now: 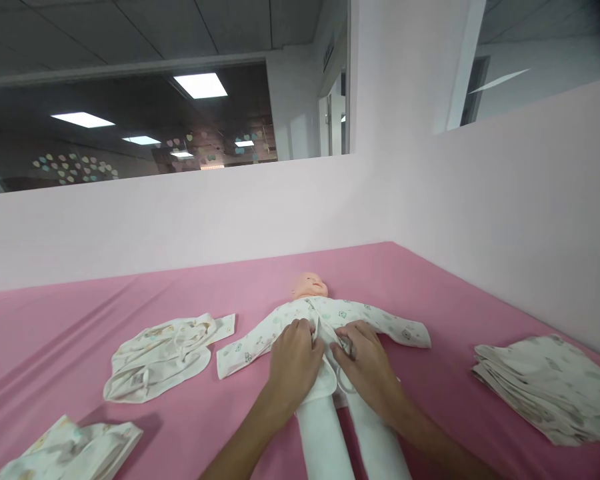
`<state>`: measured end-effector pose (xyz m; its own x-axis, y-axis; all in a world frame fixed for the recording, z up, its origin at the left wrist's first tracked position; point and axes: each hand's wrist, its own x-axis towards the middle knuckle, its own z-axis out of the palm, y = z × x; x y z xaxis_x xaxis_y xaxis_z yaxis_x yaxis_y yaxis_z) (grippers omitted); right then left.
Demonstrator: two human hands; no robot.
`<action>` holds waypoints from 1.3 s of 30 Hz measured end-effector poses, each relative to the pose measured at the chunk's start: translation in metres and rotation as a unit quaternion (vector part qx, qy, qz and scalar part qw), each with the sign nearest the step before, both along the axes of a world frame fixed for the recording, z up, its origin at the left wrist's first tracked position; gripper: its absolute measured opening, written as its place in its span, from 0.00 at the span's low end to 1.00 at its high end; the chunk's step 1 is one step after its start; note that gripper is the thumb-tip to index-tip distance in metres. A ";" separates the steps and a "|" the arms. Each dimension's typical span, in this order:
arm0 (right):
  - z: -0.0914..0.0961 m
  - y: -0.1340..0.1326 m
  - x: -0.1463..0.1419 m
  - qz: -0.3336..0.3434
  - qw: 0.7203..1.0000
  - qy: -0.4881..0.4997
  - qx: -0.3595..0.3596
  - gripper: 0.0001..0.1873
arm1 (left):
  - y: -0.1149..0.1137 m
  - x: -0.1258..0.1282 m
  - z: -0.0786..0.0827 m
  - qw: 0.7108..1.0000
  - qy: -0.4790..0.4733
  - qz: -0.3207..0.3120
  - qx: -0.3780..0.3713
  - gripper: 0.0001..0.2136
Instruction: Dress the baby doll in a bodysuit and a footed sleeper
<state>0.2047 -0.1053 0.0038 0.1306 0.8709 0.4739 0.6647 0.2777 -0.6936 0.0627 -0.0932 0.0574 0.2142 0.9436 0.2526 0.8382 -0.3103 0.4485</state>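
A baby doll (311,285) lies on its back on the pink sheet, its head away from me. It wears a white patterned baby shirt (260,330) with both sleeves spread out, and white trousers (323,433) cover its legs. My left hand (296,357) is closed on the left front edge of the shirt at the chest. Opposite it, my right hand (364,360) pinches the other front edge. Between the two hands the shirt front is parted and its lower edges hang loose over the trousers. The fingertips are partly hidden in the cloth.
A crumpled white baby garment (163,357) lies left of the doll. Folded patterned cloth (75,450) sits at the near left, and a stack of folded clothes (553,387) at the right. The pink sheet (190,427) meets white walls (180,227) at the back and right.
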 end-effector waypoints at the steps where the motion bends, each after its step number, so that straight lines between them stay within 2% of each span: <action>1: 0.001 -0.001 0.000 0.008 1.000 -0.007 -0.002 0.05 | -0.002 0.000 0.001 1.000 0.011 -0.003 0.002 0.05; 4: 0.006 -0.005 0.000 0.017 1.000 0.009 -0.013 0.07 | -0.006 0.001 0.002 1.000 0.019 -0.009 0.012 0.06; 10: 0.014 -0.015 0.001 0.022 0.988 0.139 -0.070 0.10 | -0.010 0.001 -0.005 0.995 0.044 -0.002 0.091 0.07; 16: 0.013 -0.019 0.004 0.047 0.985 0.163 -0.034 0.13 | -0.009 0.005 -0.013 0.981 0.105 -0.024 0.163 0.07; 20: 0.019 -0.023 -0.002 0.057 0.983 0.173 -0.013 0.14 | -0.007 0.007 -0.020 0.974 0.115 -0.042 0.190 0.08; 23: 0.024 -0.028 -0.008 0.054 0.980 0.187 -0.029 0.15 | -0.006 0.007 -0.027 0.970 0.106 -0.056 0.211 0.07; 30: 0.026 -0.033 -0.010 0.017 0.964 0.240 -0.110 0.19 | -0.005 0.007 -0.028 0.976 0.088 -0.047 0.191 0.09; 39: 0.028 -0.033 -0.013 0.032 0.968 0.230 -0.099 0.17 | -0.006 0.010 -0.025 0.979 0.090 -0.048 0.176 0.07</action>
<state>0.1919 -0.1380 0.0320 0.2316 0.9515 0.2024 0.2596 0.1400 -0.9555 0.0730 -0.0988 0.0328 0.3690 0.7784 0.5079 0.8526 -0.5010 0.1483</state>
